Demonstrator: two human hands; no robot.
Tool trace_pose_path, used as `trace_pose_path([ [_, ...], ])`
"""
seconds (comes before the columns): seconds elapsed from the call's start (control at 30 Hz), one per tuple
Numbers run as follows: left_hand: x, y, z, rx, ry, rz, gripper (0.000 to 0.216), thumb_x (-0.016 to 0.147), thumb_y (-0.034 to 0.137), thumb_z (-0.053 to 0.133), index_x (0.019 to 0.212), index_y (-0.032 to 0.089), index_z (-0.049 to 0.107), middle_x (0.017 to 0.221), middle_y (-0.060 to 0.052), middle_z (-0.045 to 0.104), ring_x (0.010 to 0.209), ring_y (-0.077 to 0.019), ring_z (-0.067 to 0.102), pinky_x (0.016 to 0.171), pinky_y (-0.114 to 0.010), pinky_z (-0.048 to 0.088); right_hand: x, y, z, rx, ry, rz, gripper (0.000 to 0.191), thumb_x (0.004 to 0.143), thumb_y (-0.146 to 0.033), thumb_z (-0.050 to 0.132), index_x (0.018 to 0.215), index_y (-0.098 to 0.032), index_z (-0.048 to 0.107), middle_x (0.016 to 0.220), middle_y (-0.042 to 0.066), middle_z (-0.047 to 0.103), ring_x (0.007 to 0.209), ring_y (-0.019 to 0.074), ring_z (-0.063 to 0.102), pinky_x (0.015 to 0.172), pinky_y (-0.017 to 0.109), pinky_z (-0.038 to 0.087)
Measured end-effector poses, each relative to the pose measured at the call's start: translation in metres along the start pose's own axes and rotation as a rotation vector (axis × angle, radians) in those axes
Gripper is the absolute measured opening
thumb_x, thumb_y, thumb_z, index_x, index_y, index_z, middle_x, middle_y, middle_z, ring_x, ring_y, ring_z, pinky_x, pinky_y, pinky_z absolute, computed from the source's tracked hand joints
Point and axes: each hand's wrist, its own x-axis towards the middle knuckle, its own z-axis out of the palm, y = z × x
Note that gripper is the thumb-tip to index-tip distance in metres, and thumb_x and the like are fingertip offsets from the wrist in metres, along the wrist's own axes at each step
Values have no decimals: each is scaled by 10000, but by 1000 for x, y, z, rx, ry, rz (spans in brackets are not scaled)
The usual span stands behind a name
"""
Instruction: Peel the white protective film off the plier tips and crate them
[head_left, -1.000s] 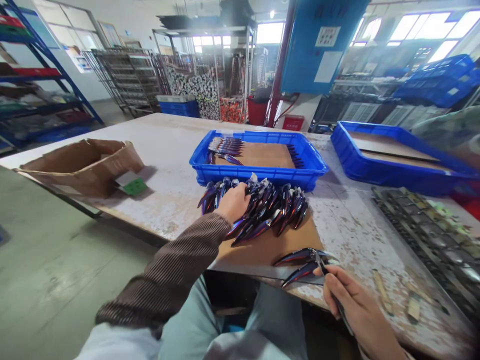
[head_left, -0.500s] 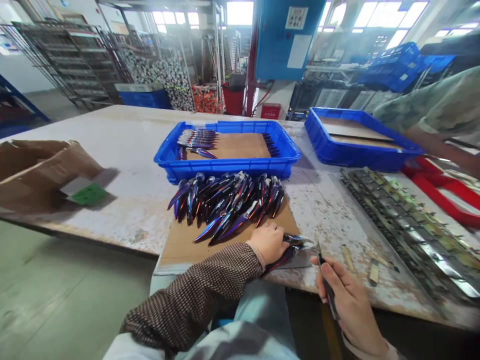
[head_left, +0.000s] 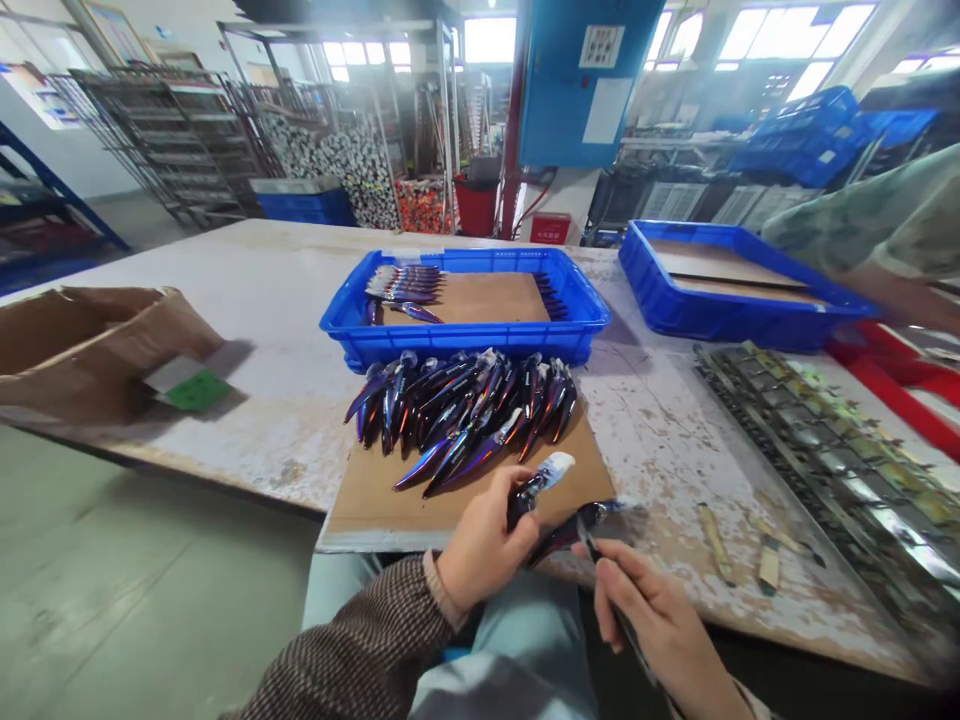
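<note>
Glossy piece [head_left: 534, 489] tilts in curled left grip [head_left: 486, 538], right grip [head_left: 643, 604] closed around slim tool [head_left: 589, 544]

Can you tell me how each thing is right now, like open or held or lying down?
Left hand: closed around dark piece
Right hand: gripping tool
Pile: heaped on cardboard
Near tray: open, partly filled
Far tray: open, holding boards
Carton: open-topped
</note>
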Motion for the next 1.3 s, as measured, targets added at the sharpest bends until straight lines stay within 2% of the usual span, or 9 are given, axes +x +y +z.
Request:
trace_pose_path([
  [0.1, -30, -1, -4, -252, 45, -106, 349, 906, 220, 537, 1251, 166, 550, 1013, -70, 706, 926, -218, 650, 857, -350, 497, 0, -7, 22, -63, -149, -2, 518, 990, -596, 486, 1120, -129, 668, 464, -50, 545, 399, 106, 427, 436, 219, 366],
  [0.23, -56, -4, -1, -567, 120, -202, 201, 890, 222, 596, 1082, 168, 569, 1009, -72, 703, 859, -189, 653, 841, -339, 506, 1, -14, 43, -102, -233, -9, 533, 992, -607, 471, 1092, -122, 670, 453, -77, 474, 399, 94, 373, 438, 218, 309],
  [0.37, -72, -9, 4, -696, 181, -184, 301, 895, 255, 647, 1175, 173, 575, 1008, -59, 693, 858, -179, 657, 849, -324, 515, 0, -15, 52, -96, -277, 21, 556, 989, -625, 461, 1099, -118, 662, 461, -81, 456, 405, 92, 350, 437, 220, 290],
  [0.57, -88, -16, 8, -729, 223, -201, 345, 993, 416, 541, 1244, 201, 642, 1053, -56, 723, 965, -193, 646, 910, -306, 511, -4, -16, 62, -96, -298, 56, 609, 966, -670, 462, 1083, -106, 659, 446, -83, 439, 396, 92, 335, 431, 224, 276],
  [0.8, -98, -18, 12, -709, 323, -168, 381, 972, 439, 587, 1283, 226, 640, 1209, -56, 707, 1124, -216, 630, 1025, -310, 483, -8, -15, 67, -40, -297, 95, 571, 957, -654, 501, 1062, -116, 663, 439, -87, 434, 381, 84, 316, 417, 211, 265],
  [1.03, -105, -13, 13, -747, 286, -54, 323, 997, 349, 568, 1297, 230, 575, 944, -22, 696, 844, -148, 664, 817, -243, 554, -16, -10, 68, 37, -302, 183, 590, 912, -697, 547, 997, -128, 676, 414, -98, 410, 361, 61, 266, 394, 188, 220],
  [1.17, -114, -7, 13, -681, 285, 37, 314, 1010, 296, 542, 1323, 265, 550, 984, -22, 688, 825, -138, 665, 787, -225, 553, -31, -12, 77, 55, -193, 230, 619, 861, -744, 569, 920, -142, 703, 420, -85, 401, 371, 68, 283, 395, 194, 245],
  [1.3, -125, -9, 17, -587, 292, 38, 364, 1009, 297, 536, 1373, 302, 534, 1116, -35, 694, 939, -172, 668, 887, -266, 549, -42, -13, 82, 26, -70, 187, 610, 847, -743, 578, 898, -156, 732, 407, -74, 396, 357, 86, 315, 403, 218, 264],
])
